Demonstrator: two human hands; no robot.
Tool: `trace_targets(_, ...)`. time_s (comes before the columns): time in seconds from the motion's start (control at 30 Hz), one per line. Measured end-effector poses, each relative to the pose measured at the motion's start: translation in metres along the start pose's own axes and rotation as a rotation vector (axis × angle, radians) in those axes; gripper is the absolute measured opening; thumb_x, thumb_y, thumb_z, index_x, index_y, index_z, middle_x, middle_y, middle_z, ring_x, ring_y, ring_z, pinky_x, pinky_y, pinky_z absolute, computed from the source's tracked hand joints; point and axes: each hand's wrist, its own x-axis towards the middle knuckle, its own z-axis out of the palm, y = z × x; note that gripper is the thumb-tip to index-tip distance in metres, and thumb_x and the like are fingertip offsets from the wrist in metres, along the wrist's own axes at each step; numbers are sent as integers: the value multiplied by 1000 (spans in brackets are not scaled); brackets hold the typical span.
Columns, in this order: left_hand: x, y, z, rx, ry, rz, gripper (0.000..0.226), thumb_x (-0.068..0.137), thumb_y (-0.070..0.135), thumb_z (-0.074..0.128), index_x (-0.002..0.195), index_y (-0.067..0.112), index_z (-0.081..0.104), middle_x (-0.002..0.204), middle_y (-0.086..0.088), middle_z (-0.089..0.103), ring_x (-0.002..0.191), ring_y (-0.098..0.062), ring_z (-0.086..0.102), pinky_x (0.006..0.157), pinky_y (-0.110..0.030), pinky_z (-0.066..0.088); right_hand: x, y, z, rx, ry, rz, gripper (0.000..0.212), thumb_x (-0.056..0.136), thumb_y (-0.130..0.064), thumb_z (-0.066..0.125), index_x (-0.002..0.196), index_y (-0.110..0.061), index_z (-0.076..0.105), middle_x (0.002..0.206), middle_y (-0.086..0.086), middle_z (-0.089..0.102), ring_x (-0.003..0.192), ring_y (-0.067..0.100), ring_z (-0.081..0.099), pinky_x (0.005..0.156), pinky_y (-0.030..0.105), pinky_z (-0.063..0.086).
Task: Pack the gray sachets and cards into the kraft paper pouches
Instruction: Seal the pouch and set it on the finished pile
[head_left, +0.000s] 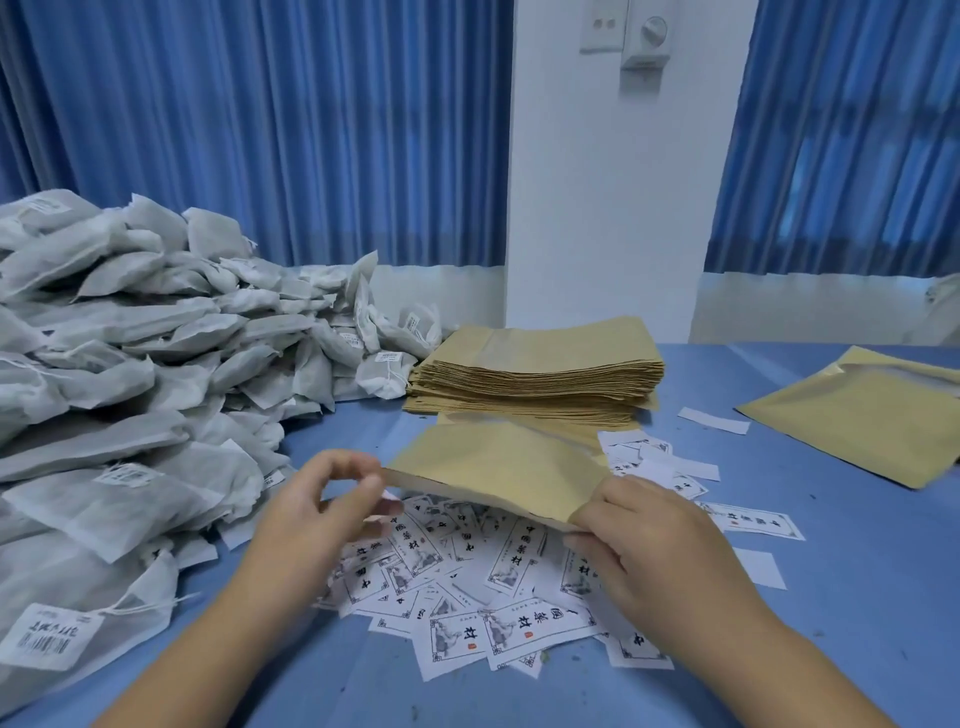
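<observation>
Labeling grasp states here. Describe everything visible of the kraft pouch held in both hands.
The held pouch is a flat, plain tan kraft-paper rectangle, unprinted on its visible face and slightly bowed. It lies nearly level, with its near edge raised over the scattered cards and its far edge toward the pouch stack. The left hand pinches its near left corner. The right hand grips the near right corner, fingers curled beneath. Whether its mouth is open cannot be told.
</observation>
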Motion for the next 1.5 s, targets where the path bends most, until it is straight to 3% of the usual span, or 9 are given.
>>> trace_targets(0.1,-5,2,10,-676,-38,-263,41,74,34,69,103,4,67,107,-18,72,98,-41,68,70,-43,60,0,-1,1,69,34,18,15,69,-12,84,68,-15,69,65,-3,54,57,19,54,45,24,40)
trace_targets(0.17,-8,5,19,-824,-92,-430,47,74,30,69,108,-3,64,110,-25,68,100,-44,67,67,-44,60,0,-2,2,147,32,11,7,77,-21,75,72,-18,71,67,-6,54,61,16,54,48,25,44)
trace_targets(0.37,-14,0,42,-686,-83,-560,33,90,-12,44,121,-6,51,107,-28,68,90,-42,69,56,-43,59,-5,-10,3,613,-211,305,28,78,-63,50,74,-41,68,80,-12,56,82,6,56,71,20,42)
trace_targets(0.53,-19,3,35,-779,-145,-507,42,77,-12,48,118,-6,52,107,-29,68,91,-46,68,55,-47,58,-12,19,-4,605,-2,689,20,89,-38,59,71,-34,66,75,-9,63,74,2,56,61,12,38)
trace_targets(0.77,-24,23,61,-828,-262,-442,47,72,-3,54,119,0,55,108,-27,68,81,-41,71,47,-43,58,-28,51,-38,955,210,1223,21,90,-40,61,94,-20,65,85,6,63,58,19,55,61,35,49)
trace_targets(0.97,-9,49,146,-844,-350,-476,39,80,4,56,120,5,56,97,-17,72,46,-18,64,29,-19,41,-51,75,-81,1724,-37,1070,36,82,-35,61,108,-13,70,92,11,68,69,25,65,55,32,53)
trace_targets(1.27,30,89,305,-894,-568,-462,14,95,14,57,105,5,58,95,-9,69,62,-16,69,45,-20,52,-62,155,-152,1518,352,1088,37,78,12,54,110,-5,59,71,9,68,56,20,65,45,21,52)
trace_targets(1.43,36,110,387,-952,-567,-463,47,97,11,55,141,4,40,145,-14,43,112,-30,62,92,-36,53,-49,235,-172,1453,823,1167,13,92,8,50,102,4,58,95,17,68,77,24,72,60,25,58)
trace_targets(1.5,32,105,401,-883,-591,-528,34,98,16,53,130,7,47,147,-17,38,119,-35,56,99,-42,48,-55,262,-170,1407,889,1288,7,93,1,55,100,4,57,105,22,62,87,28,70,68,30,60)
